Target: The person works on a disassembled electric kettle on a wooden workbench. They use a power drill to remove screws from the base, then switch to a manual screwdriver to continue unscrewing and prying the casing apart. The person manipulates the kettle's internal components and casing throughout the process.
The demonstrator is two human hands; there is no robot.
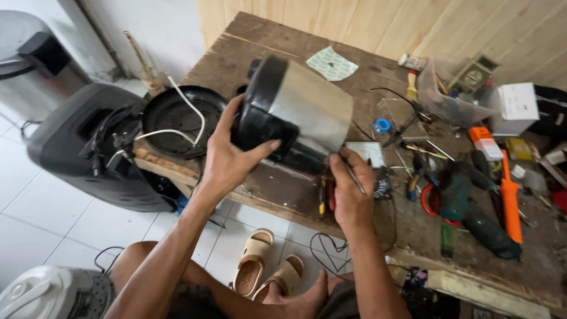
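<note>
you sit at a worn wooden workbench littered with tools, a black speaker standing on the tiled floor off its left end and a round black pan-like part with a white cord resting on that corner. above the bench's middle you hold a steel-walled appliance body with a black base tipped on its side, your left hand clamped around the black end. your right hand sits just below the steel rim, fingers closed on a thin tool, near a teal power drill and an orange screwdriver.
</note>
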